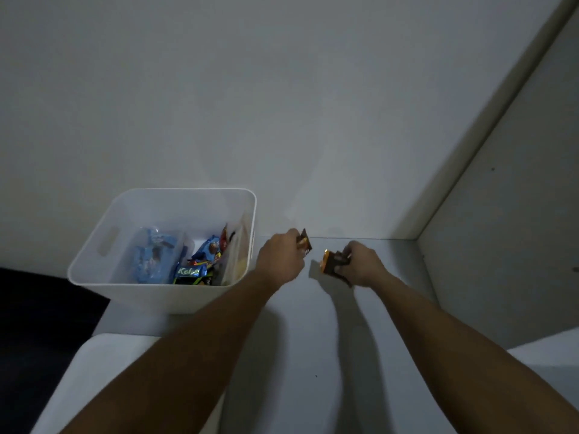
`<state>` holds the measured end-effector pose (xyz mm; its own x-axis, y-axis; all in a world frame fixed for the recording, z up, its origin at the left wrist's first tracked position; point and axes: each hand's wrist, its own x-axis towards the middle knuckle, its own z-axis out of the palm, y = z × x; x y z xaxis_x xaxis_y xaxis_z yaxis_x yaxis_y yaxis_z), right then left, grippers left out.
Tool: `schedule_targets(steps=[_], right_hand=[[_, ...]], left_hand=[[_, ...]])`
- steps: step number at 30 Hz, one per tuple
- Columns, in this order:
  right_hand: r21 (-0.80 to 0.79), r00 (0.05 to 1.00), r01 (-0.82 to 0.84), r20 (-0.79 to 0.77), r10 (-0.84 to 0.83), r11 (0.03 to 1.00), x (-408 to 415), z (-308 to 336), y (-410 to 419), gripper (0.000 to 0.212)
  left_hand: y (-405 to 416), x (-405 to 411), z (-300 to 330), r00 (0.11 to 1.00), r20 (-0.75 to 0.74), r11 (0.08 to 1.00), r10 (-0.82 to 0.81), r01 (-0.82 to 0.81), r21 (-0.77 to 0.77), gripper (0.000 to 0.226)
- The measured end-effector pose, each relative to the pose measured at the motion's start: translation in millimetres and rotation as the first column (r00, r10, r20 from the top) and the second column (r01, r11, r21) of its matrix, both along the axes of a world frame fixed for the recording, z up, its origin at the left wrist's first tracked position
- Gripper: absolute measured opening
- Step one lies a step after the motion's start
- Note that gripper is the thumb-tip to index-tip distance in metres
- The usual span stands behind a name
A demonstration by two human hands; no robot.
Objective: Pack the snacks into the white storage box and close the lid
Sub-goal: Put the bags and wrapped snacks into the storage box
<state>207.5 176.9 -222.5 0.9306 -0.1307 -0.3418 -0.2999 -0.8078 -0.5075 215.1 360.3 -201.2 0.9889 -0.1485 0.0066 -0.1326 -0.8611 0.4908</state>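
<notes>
White shelf surface (313, 339) runs under two bare forearms that reach forward from the bottom edge, and the lid-less white storage box (131, 292) sits on it to the left, its near wall hanging slightly past the shelf's left end. Farther out, the left hand (280, 261) is curled around a small dark brown snack packet (305, 242) just beside the box's right wall, while the right hand (362, 264) pinches a second brown packet with an orange end (332, 263) between fingers and thumb (both packets are blurred). Inside the box lie blue wrapped snacks (153, 255) at the left and a heap of mixed bright wrappers (200, 264) at the right, and behind everything rises a plain pale wall (282, 89).
</notes>
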Motion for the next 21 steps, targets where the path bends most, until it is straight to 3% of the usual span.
schedule_targets(steps=[4, 7, 19, 21], right_hand=[[0.243, 0.986, 0.064, 0.136, -0.100, 0.968, 10.1, 65.4, 32.7, 0.031], [0.372, 0.975, 0.056, 0.180, -0.132, 0.926, 12.2, 102.9, 68.7, 0.026], [0.477, 0.991, 0.025, 0.103, -0.085, 0.878, 13.7, 115.6, 202.1, 0.020], [0.448, 0.988, 0.017, 0.130, -0.084, 0.894, 15.7, 108.4, 213.7, 0.022]], left_hand=[[29.9, 6.5, 46.3, 0.983, 0.119, 0.987, 0.140, -0.128, -0.098, 0.021], [63.7, 9.5, 57.6, 0.966, 0.103, 0.965, 0.238, -0.223, -0.140, 0.019], [170.1, -8.5, 47.9, 0.911, -0.095, 0.875, 0.401, -0.412, -0.256, 0.016], [185.9, -12.1, 46.9, 0.898, -0.109, 0.865, 0.427, -0.441, -0.239, 0.030]])
